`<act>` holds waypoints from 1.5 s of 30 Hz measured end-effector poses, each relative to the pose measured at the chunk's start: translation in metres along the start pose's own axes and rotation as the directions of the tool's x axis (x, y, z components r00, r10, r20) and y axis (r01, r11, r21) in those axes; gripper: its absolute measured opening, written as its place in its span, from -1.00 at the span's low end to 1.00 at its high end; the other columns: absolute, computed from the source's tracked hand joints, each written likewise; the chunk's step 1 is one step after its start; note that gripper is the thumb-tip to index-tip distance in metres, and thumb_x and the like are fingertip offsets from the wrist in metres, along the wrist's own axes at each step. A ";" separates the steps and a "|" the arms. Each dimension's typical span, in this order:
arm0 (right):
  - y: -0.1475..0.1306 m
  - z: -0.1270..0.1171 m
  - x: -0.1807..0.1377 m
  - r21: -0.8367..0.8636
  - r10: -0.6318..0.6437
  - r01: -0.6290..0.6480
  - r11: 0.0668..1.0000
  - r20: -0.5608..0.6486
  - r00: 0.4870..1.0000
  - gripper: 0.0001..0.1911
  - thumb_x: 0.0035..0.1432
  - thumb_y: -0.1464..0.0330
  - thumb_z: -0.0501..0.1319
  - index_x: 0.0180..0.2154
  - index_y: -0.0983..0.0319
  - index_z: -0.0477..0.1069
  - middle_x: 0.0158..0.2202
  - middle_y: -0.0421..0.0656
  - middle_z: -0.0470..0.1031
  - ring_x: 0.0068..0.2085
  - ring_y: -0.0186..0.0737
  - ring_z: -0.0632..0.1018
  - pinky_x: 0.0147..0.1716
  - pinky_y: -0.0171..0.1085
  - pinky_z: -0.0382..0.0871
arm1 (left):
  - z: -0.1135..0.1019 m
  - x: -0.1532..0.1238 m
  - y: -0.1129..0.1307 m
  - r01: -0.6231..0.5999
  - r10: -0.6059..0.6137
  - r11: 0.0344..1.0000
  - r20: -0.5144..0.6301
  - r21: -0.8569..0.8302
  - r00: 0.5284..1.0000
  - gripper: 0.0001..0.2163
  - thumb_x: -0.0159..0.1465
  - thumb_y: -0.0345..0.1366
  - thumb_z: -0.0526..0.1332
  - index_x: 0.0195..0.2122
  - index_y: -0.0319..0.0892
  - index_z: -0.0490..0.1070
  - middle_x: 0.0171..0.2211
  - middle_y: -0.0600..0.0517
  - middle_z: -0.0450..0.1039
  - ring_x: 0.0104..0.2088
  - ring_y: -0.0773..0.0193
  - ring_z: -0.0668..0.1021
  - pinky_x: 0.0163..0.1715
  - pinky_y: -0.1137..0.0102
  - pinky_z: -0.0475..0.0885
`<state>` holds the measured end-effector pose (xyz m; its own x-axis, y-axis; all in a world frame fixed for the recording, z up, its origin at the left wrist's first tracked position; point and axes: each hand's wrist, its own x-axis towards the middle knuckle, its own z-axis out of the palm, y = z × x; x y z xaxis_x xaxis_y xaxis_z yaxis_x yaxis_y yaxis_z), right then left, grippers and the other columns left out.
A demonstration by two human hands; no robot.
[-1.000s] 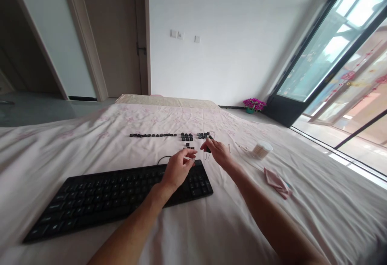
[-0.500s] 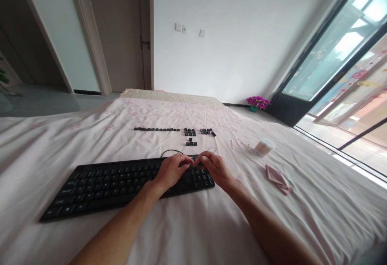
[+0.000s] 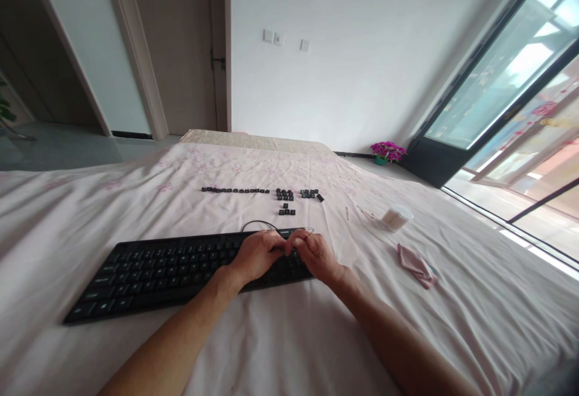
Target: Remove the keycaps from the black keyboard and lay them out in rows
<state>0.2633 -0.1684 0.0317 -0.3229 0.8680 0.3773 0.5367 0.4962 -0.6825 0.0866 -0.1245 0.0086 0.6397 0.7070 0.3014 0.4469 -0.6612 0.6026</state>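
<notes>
1. Surface: pale pink sheet (image 3: 344,336), bed-like, w/ faint floral print toward the mid frame; lots of creases, esp. lower R of the frame.
2. Room, upper ctr: white wall (image 3: 357,76) w/ switch plates (image 3: 273,37). Brown door (image 3: 176,46) upper L, grey floor (image 3: 81,150) beyond the sheet at mid L. Potted purple flowers (image 3: 389,150) stand R of ctr, next to a dark-framed glass door (image 3: 493,76) filling the upper R, bright light thru it.
3. Black keyboard (image 3: 149,275): lies at an angle on the sheet, lower L to ctr of the frame; keys fill its L part. Thin cable (image 3: 259,222) loops up behind its far edge.
4. Both hands are over the keyboard's R end, so most of that part & the fingertips' work spot are blocked from view.
5. L hand (image 3: 260,257): fingers bent, narrow, tips meeting the other hand's; can't tell if anything's in them.
6. R hand (image 3: 315,257): fingers curled in, closed on a thin wire tool (image 3: 308,229), whose loop pokes out above the knuckles.
7. Loose black keycaps, frame ctr, beyond the keyboard: long row (image 3: 235,190), two clusters to its R, small group (image 3: 286,212) nearer.
8. R of ctr: clear tub of cotton swabs (image 3: 396,218), few loose swabs (image 3: 366,214) beside it; crumpled pink cloth (image 3: 415,266) below.
</notes>
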 end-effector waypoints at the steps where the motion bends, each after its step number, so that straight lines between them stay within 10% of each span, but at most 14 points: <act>1: 0.000 0.001 -0.001 0.007 -0.003 0.003 1.000 -0.008 1.000 -0.57 0.33 0.27 -0.08 -0.43 0.22 0.45 -0.43 -0.19 0.44 -0.38 -0.33 0.46 -0.26 -0.35 0.29 | 0.000 0.000 0.000 -0.005 0.005 1.000 0.003 0.005 1.000 -0.88 0.18 -0.39 0.17 -0.39 -0.09 0.49 -0.37 0.09 0.48 -0.27 0.26 0.47 -0.23 0.45 0.29; 11: 0.018 0.014 -0.004 0.256 0.237 -0.184 0.949 -0.197 0.951 -0.52 0.32 0.13 -0.14 -0.45 0.24 0.34 -0.55 -0.22 0.39 -0.65 -0.43 0.25 -0.62 -0.40 0.16 | 0.001 0.001 0.002 -0.006 0.004 0.999 0.046 0.043 0.999 -0.84 0.18 -0.40 0.18 -0.27 -0.04 0.49 -0.31 0.09 0.46 -0.23 0.25 0.45 -0.21 0.44 0.28; 20: 0.004 0.014 -0.002 -0.023 -0.088 0.090 0.996 0.052 0.995 -0.58 0.34 0.25 -0.12 -0.47 0.22 0.33 -0.45 -0.21 0.40 -0.38 -0.33 0.45 -0.27 -0.34 0.28 | 0.004 0.002 -0.004 -0.020 0.015 0.996 0.067 0.084 0.998 -0.86 0.22 -0.33 0.17 -0.48 -0.14 0.42 -0.40 0.08 0.40 -0.29 0.27 0.43 -0.29 0.44 0.24; 35: 0.006 0.026 -0.017 0.178 -0.083 0.155 0.972 -0.359 0.930 -0.63 0.33 0.29 -0.07 -0.46 0.23 0.34 -0.49 -0.18 0.37 -0.46 -0.32 0.39 -0.37 -0.29 0.30 | 0.008 0.001 0.005 -0.104 0.106 0.989 0.015 -0.105 0.994 -0.88 0.26 -0.26 0.14 -0.40 -0.14 0.37 -0.36 0.10 0.38 -0.29 0.31 0.43 -0.26 0.46 0.27; 45: -0.003 0.017 -0.012 -0.080 -0.118 0.098 0.992 -0.298 0.947 -0.64 0.30 0.28 -0.07 -0.33 0.17 0.47 -0.39 -0.11 0.45 -0.27 -0.18 0.44 -0.17 -0.19 0.32 | 0.002 0.005 0.005 0.057 -0.057 0.972 0.007 -0.228 0.998 -0.90 0.21 -0.35 0.12 -0.33 -0.15 0.42 -0.35 0.10 0.49 -0.32 0.29 0.47 -0.32 0.45 0.26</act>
<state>0.2523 -0.1810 0.0182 -0.1366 0.7689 0.6246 0.5629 0.5790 -0.5898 0.0930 -0.1246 0.0118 0.6176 0.7418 0.2614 0.3282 -0.5451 0.7715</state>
